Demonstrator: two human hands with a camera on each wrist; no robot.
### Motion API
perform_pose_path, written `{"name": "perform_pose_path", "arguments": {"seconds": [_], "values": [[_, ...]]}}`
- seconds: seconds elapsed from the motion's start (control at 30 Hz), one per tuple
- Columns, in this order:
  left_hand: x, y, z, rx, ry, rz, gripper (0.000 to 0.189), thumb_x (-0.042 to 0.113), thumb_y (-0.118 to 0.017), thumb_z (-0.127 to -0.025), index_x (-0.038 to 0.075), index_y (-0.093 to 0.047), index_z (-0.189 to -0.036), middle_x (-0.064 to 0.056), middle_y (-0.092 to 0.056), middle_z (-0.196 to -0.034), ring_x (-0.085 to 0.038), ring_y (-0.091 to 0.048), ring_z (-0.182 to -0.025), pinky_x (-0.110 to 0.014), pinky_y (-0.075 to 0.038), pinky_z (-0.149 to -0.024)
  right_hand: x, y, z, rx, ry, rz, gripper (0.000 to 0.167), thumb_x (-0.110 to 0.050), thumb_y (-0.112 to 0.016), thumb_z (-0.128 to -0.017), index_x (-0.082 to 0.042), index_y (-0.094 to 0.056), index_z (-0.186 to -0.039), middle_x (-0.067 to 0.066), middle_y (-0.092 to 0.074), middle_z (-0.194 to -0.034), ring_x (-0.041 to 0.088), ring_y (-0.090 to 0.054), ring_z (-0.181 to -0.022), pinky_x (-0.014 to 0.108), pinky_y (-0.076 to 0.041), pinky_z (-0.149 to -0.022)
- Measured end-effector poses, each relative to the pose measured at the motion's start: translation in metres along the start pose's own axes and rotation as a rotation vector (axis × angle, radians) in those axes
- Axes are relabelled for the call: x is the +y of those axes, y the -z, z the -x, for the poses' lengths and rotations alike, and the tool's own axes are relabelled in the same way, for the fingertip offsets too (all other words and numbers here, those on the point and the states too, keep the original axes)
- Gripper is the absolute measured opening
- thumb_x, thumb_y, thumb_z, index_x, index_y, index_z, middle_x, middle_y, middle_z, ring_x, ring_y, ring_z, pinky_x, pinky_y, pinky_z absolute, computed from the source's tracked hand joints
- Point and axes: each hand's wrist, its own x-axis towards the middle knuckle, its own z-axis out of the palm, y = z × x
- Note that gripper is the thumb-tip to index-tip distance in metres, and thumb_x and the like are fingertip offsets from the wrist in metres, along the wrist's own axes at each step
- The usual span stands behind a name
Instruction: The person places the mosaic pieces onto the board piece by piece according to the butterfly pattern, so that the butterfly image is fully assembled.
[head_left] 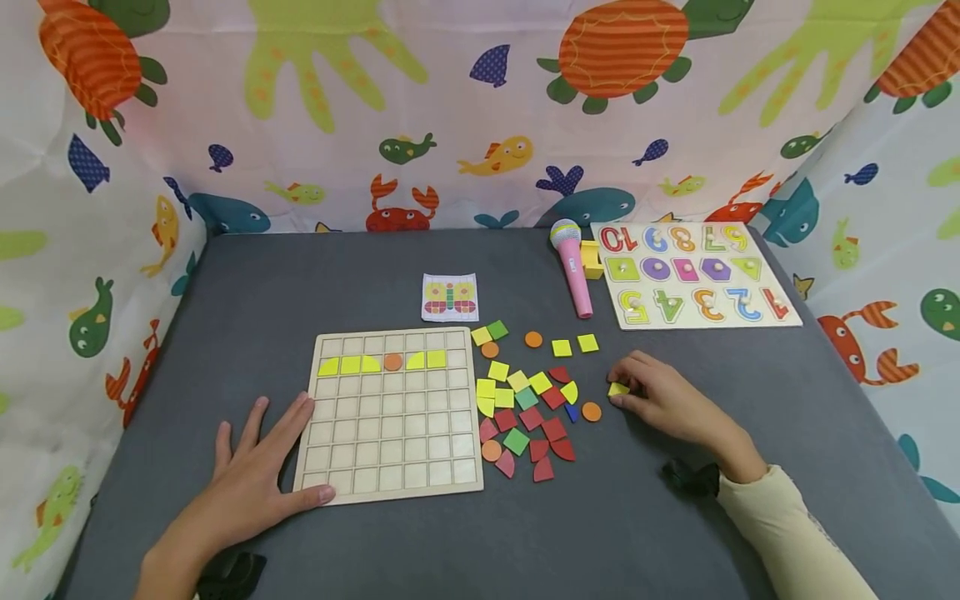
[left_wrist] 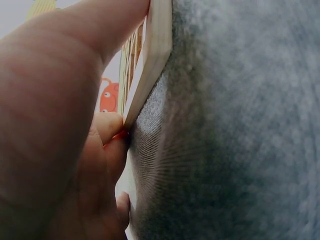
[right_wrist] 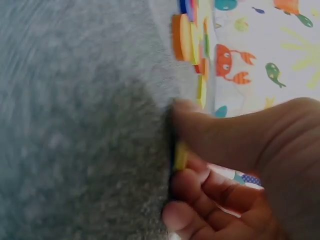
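Note:
A wooden grid board (head_left: 392, 421) lies on the dark grey table. Yellow tiles and one orange disc (head_left: 393, 362) fill part of its second row from the top. My left hand (head_left: 251, 483) is spread at the board's left side, thumb on the lower edge and a fingertip at the left edge. To the right of the loose tiles, my right hand (head_left: 663, 396) pinches a small yellow tile (right_wrist: 181, 156) between thumb and fingers, close to the tabletop. The fingers partly cover this tile, so its full outline is hidden.
Loose red, green, yellow, orange and blue tiles (head_left: 530, 417) lie right of the board. A butterfly pattern card (head_left: 450, 298) lies behind it. At the back right are a pink toy microphone (head_left: 573, 271), a yellow block (head_left: 592, 260) and a number puzzle board (head_left: 693, 275). Patterned cloth (head_left: 450, 192) surrounds the table.

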Motion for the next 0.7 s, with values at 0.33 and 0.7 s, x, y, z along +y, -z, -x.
{"name": "perform_pose_path", "arguments": {"seconds": [0.33,0.7], "values": [[0.001,0.002,0.002,0.002,0.005,-0.006,0.123,0.073,-0.079,-0.084,0.022,-0.014,-0.175,-0.011,-0.015,-0.179,-0.056,0.004,-0.158,-0.082,0.017,-0.11,-0.028,0.01,-0.057,0.026,-0.046,-0.088,0.011,-0.005,-0.071,-0.104,-0.002,-0.078,-0.111,-0.002,-0.067,-0.084,0.017,-0.057,-0.071,0.031,-0.049,-0.065],[0.001,0.001,0.002,0.014,0.008,-0.009,0.121,0.075,-0.077,-0.084,0.025,-0.014,-0.175,-0.008,-0.015,-0.179,-0.053,0.005,-0.16,-0.082,0.016,-0.111,-0.085,-0.014,-0.158,-0.059,0.121,-0.225,0.016,-0.006,-0.069,-0.104,0.0,-0.08,-0.115,0.004,-0.075,-0.101,0.02,-0.063,-0.082,0.037,-0.055,-0.076]]}}
